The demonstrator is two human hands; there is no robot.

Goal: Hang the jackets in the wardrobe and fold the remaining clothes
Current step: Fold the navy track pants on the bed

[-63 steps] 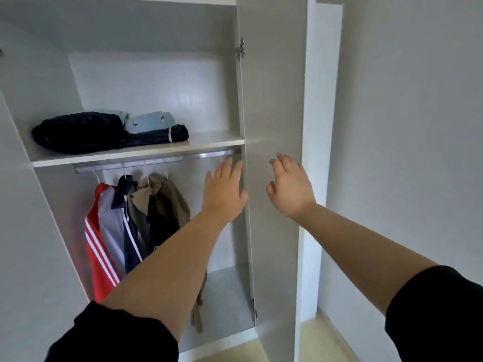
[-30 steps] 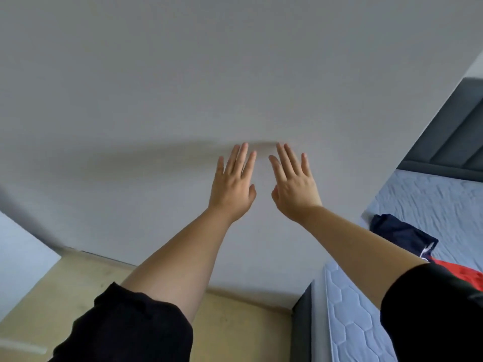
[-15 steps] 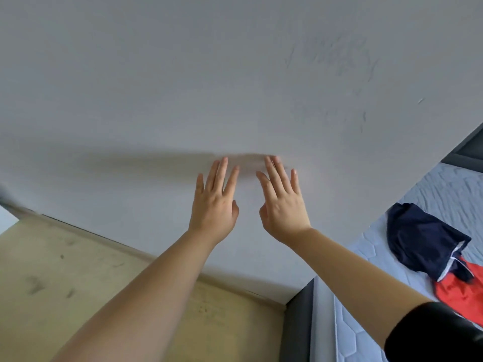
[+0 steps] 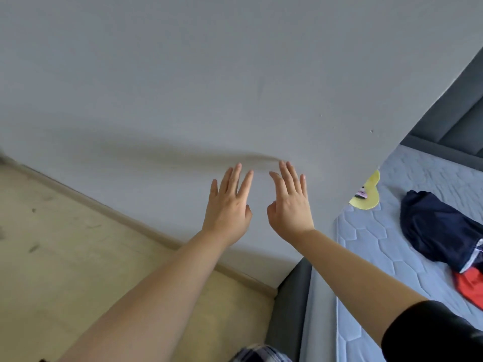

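My left hand [image 4: 230, 207] and my right hand [image 4: 290, 205] are held out in front of me, side by side, fingers straight, holding nothing. Behind them is a plain grey wall. On the bed at the right lies a crumpled navy garment [image 4: 439, 228] with white trim. A red garment [image 4: 470, 286] pokes out beneath it at the frame's right edge. Both hands are well to the left of these clothes. The wardrobe is out of view.
The bed's light blue quilted mattress [image 4: 366, 246] fills the lower right, with a dark grey frame [image 4: 285, 309] and headboard [image 4: 454, 111]. A yellow item [image 4: 368, 197] lies near the wall. Beige floor [image 4: 52, 244] spreads at left, meeting the wall [image 4: 209, 74].
The view has swung from the open wardrobe rightwards across the wall to the bed. More of the mattress and the navy and red garments show. Both hands stay raised and flat.
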